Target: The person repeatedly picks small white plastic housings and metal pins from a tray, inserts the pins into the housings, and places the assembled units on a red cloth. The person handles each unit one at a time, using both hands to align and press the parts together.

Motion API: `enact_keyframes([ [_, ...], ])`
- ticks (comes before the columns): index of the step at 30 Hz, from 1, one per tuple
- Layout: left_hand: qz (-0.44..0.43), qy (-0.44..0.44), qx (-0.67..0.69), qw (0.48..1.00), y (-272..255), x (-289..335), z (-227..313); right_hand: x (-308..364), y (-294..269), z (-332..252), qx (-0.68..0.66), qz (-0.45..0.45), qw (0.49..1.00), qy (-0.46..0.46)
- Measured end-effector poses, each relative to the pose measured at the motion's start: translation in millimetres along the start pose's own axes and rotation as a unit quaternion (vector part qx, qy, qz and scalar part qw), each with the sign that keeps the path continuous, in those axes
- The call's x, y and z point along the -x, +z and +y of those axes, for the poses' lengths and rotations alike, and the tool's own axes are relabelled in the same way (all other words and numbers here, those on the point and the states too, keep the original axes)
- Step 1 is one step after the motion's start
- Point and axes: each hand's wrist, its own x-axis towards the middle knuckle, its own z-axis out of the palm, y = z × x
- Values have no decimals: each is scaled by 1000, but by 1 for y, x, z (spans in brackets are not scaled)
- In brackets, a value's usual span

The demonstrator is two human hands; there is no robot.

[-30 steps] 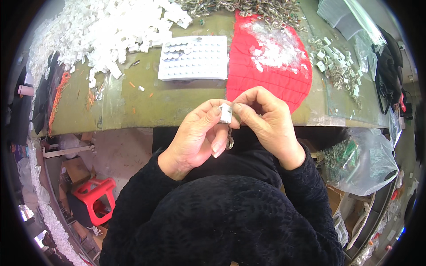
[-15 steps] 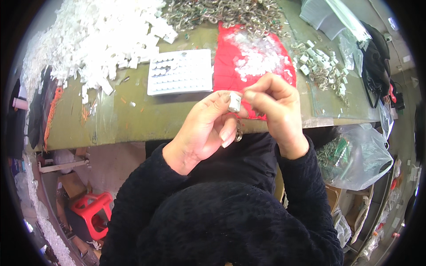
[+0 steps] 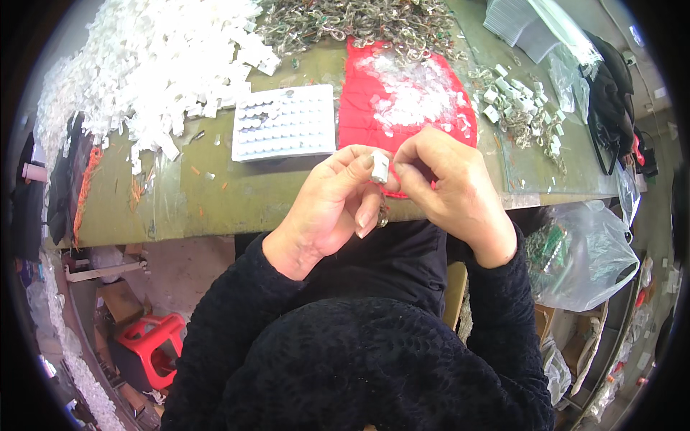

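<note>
Between the thumb and fingers of my left hand [image 3: 327,194] is a small white plastic block [image 3: 380,167], held upright near the table's front edge. A looped pale cord [image 3: 384,215] hangs below these fingers; it may be joined to the block. My right hand [image 3: 454,188] is just right of the block, thumb and forefinger pinched together. Whatever lies in that pinch is too small to make out. Beyond my hands, a red cloth [image 3: 352,108] carries many small clear and whitish flat pieces [image 3: 417,93]. Left of the cloth sits a white tray [image 3: 286,147] with rows of small round pieces.
A large heap of white plastic blocks [image 3: 158,65] covers the table's far left. Tangled looped cords [image 3: 345,20] lie at the back. More blocks with cords [image 3: 517,104] lie at right. A clear plastic bag [image 3: 586,251] hangs by the right edge; a red stool [image 3: 152,348] stands lower left.
My right hand has come slightly lower, its pinch now nearer the block's side. My left hand keeps the block in nearly the same place. The view has shifted a little.
</note>
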Motion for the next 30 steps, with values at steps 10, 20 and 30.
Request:
enact_keyframes([
  [10, 0, -21, -123, 992, 2, 20, 2, 10, 0, -25, 180, -103, 976, -67],
  [20, 55, 32, -132, 989, 4, 28, 10, 13, 14, -35, 145, -61, 987, -46],
  [30, 118, 114, -348, 923, -10, 29, 9, -11, -77, 39, 398, 151, 905, 8],
])
